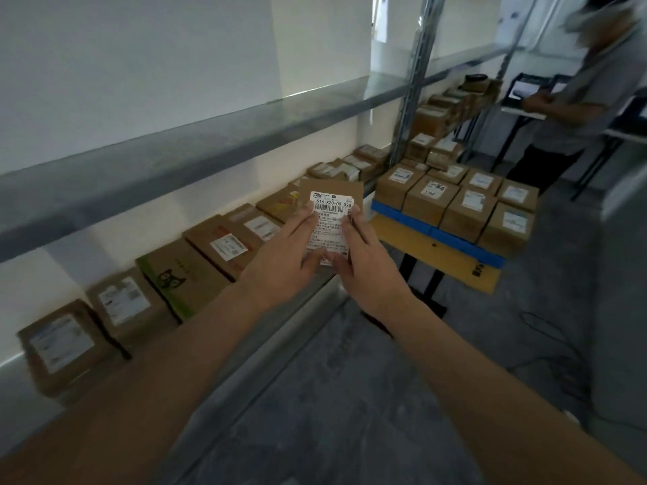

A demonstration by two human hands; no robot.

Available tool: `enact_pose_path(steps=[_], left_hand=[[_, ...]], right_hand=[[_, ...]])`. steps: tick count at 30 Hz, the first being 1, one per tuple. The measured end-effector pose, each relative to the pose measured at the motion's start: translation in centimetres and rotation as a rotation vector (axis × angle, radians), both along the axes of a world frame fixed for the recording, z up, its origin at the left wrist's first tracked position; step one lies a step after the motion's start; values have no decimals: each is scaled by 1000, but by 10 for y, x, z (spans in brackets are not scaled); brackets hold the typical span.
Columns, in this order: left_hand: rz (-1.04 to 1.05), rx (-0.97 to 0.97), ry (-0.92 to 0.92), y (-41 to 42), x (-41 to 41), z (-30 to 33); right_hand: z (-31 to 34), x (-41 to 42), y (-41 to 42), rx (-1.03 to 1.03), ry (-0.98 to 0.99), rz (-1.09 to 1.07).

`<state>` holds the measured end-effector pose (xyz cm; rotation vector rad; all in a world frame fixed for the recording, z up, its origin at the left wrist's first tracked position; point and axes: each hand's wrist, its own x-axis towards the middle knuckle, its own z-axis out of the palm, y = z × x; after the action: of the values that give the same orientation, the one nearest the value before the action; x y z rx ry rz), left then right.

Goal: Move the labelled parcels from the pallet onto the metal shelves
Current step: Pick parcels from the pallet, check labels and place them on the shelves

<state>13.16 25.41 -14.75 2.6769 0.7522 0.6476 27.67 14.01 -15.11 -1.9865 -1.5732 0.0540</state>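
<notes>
A small brown cardboard parcel (332, 194) with a white barcode label is held up in front of me, label facing me. My left hand (290, 253) grips its left side and my right hand (364, 260) grips its right side, thumbs on the label. It hovers just above the front edge of the lower metal shelf (280, 320). A row of labelled parcels (196, 274) lies along that shelf. To the right, the blue pallet (455, 241) carries several more labelled boxes (465, 208).
An upper metal shelf (175, 152) runs overhead on the left, with an upright post (413, 82) behind the pallet. More boxes are stacked farther back. A person in grey (581, 110) stands at a table at the far right. Grey floor lies below.
</notes>
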Motion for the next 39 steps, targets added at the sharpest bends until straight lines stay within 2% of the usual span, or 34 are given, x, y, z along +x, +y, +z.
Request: enact_pose_path(steps=[11, 17, 31, 39], left_hand=[[-300, 5, -50, 66, 109, 4], [-399, -22, -48, 85, 172, -5], [-404, -72, 57, 95, 383, -32], [-416, -141, 28, 102, 490, -37]], right_hand=[[6, 72, 29, -48, -40, -295], [-3, 119, 37, -53, -35, -392], [-33, 320, 47, -62, 52, -455], [-36, 429, 55, -63, 63, -451]])
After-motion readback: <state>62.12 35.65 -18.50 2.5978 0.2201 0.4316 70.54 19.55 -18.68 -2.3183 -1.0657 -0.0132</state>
